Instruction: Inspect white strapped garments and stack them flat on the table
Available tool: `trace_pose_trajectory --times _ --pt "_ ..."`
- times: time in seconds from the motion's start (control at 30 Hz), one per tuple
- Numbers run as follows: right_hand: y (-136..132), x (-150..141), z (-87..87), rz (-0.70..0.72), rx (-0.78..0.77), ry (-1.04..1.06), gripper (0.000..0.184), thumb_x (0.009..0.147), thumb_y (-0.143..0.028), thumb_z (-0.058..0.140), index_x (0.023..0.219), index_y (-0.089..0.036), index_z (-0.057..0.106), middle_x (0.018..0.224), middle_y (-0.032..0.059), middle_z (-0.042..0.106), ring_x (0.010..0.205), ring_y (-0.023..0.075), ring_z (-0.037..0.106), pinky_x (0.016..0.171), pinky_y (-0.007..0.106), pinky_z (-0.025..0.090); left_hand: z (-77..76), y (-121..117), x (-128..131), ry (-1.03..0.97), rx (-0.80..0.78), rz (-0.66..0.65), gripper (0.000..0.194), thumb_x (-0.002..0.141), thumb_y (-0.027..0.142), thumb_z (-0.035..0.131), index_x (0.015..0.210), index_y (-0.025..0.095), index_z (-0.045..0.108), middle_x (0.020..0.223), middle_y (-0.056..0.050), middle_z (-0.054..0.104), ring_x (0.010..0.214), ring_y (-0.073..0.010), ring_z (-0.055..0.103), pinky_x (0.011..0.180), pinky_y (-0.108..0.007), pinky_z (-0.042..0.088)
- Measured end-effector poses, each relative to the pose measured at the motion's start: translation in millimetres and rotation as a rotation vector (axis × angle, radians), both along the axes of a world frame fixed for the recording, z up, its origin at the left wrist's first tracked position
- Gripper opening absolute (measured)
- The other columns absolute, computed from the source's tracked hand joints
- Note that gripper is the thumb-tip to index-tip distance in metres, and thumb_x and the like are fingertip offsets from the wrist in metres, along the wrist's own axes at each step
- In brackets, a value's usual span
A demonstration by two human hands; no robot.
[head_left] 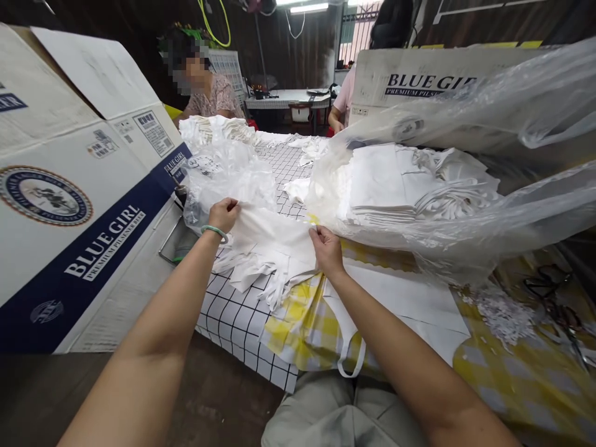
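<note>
My left hand [223, 214] pinches the left edge of a stack of white cloth bags [270, 242], its fingers closed on the fabric. My right hand [327, 249] grips the same stack at its right edge. The stack lies on a table covered by a black-and-white grid cloth [233, 316] and a yellow checked cloth [298, 323]. Long white handles hang from the stack's front. A flat white bag [410, 304] lies just right of my right arm, its handles drooping over the table edge.
A large clear plastic bag [465, 186] holding folded white bags lies at right. Blue Girl cartons stand at left [79, 217] and at the back right [419, 81]. Scissors [549, 292] and paper scraps [498, 313] sit far right. Two people are beyond the table.
</note>
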State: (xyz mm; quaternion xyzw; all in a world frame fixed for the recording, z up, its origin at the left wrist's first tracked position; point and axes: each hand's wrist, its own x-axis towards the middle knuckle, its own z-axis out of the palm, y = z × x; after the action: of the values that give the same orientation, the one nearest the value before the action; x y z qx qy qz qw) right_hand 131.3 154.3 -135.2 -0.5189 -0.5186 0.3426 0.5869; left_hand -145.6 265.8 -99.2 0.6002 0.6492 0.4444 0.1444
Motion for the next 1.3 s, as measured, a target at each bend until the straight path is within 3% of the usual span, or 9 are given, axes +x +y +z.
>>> trace_pose_trajectory --times 0.2,0.37,0.47,0.6,0.77,0.9,1.07,1.2,1.3 --pt "-28.3 0.3 56.0 -0.076 0.197 0.154 0.037 0.084 -0.053 0.053 0.082 -0.017 0.062 0.067 -0.0025 0.052 0.064 0.0105 0.046 0.063 0.022 0.043 60.0 -39.0 -2.8 -0.26 0.264 0.036 0.007 0.079 0.009 0.057 0.076 0.015 0.054 0.062 0.005 0.052 0.057 -0.0069 0.042 0.055 -0.018 0.036" --pt "-62.2 44.7 109.3 -0.203 0.395 0.115 0.036 0.086 -0.052 0.053 0.089 -0.018 0.064 0.068 -0.0031 0.051 0.065 0.0093 0.05 0.064 0.023 0.046 109.4 -90.6 24.6 -0.469 0.467 -0.175 0.009 0.078 0.014 0.061 0.079 0.014 0.052 0.059 0.006 0.05 0.047 -0.0042 0.038 0.045 -0.016 0.033" --pt "-93.4 91.6 132.6 -0.253 0.513 0.037 0.037 0.087 -0.053 0.052 0.095 -0.019 0.065 0.077 -0.0016 0.057 0.077 0.0113 0.057 0.073 0.026 0.049 121.1 -124.4 56.6 -0.539 0.517 -0.328 0.015 0.076 0.017 0.064 0.082 0.013 0.05 0.065 0.005 0.053 0.052 -0.003 0.046 0.053 -0.016 0.042" --pt "-154.9 153.4 142.9 -0.295 0.524 -0.086 0.036 0.087 -0.052 0.053 0.1 -0.022 0.066 0.093 0.0012 0.064 0.096 0.0164 0.061 0.083 0.031 0.05 114.0 -174.8 105.7 -0.559 0.429 -0.48 0.018 0.08 0.023 0.062 0.09 0.013 0.05 0.076 0.005 0.055 0.066 -0.004 0.055 0.068 -0.023 0.048" --pt "-239.0 199.6 119.7 -0.326 0.353 -0.056 0.031 0.084 -0.048 0.059 0.1 -0.023 0.067 0.095 0.0023 0.068 0.099 0.0194 0.063 0.083 0.034 0.051 80.8 -234.5 155.7 -0.625 0.121 -0.531 0.02 0.077 0.033 0.064 0.087 0.019 0.053 0.071 0.003 0.055 0.061 -0.009 0.055 0.059 -0.023 0.046" --pt "-267.9 224.9 84.7 -0.332 0.192 0.092 0.031 0.075 -0.046 0.069 0.095 -0.022 0.067 0.088 0.0012 0.07 0.09 0.0179 0.065 0.083 0.034 0.051 42.3 -245.7 183.3 -0.689 -0.135 -0.589 0.027 0.068 0.039 0.068 0.082 0.022 0.053 0.068 0.002 0.054 0.058 -0.0109 0.053 0.053 -0.024 0.043" --pt "-225.5 255.7 28.3 -0.313 -0.045 0.195 0.041 0.065 -0.05 0.072 0.089 -0.017 0.064 0.078 0.0014 0.069 0.076 0.0167 0.064 0.075 0.033 0.052 -6.9 -203.8 223.5 -0.638 -0.382 -0.533 0.03 0.06 0.038 0.068 0.076 0.02 0.051 0.062 0.003 0.053 0.052 -0.01 0.048 0.049 -0.023 0.039" --pt "-173.5 272.1 -18.7 -0.397 -0.198 -0.007 0.036 0.07 -0.049 0.06 0.081 -0.015 0.062 0.073 0.003 0.068 0.068 0.0163 0.061 0.07 0.033 0.051 -38.0 -166.1 250.8 -0.524 -0.497 -0.362 0.023 0.057 0.032 0.067 0.067 0.02 0.051 0.052 0.005 0.048 0.048 -0.0102 0.045 0.049 -0.025 0.038" --pt "-158.0 280.2 -42.3 -0.398 -0.262 -0.125 0.024 0.066 -0.038 0.062 0.073 -0.015 0.063 0.072 0.0044 0.068 0.07 0.0182 0.062 0.071 0.034 0.05 -52.9 -152.6 255.7 -0.479 -0.507 -0.344 0.021 0.052 0.028 0.07 0.064 0.019 0.056 0.05 0.004 0.05 0.05 -0.0121 0.048 0.053 -0.027 0.041"
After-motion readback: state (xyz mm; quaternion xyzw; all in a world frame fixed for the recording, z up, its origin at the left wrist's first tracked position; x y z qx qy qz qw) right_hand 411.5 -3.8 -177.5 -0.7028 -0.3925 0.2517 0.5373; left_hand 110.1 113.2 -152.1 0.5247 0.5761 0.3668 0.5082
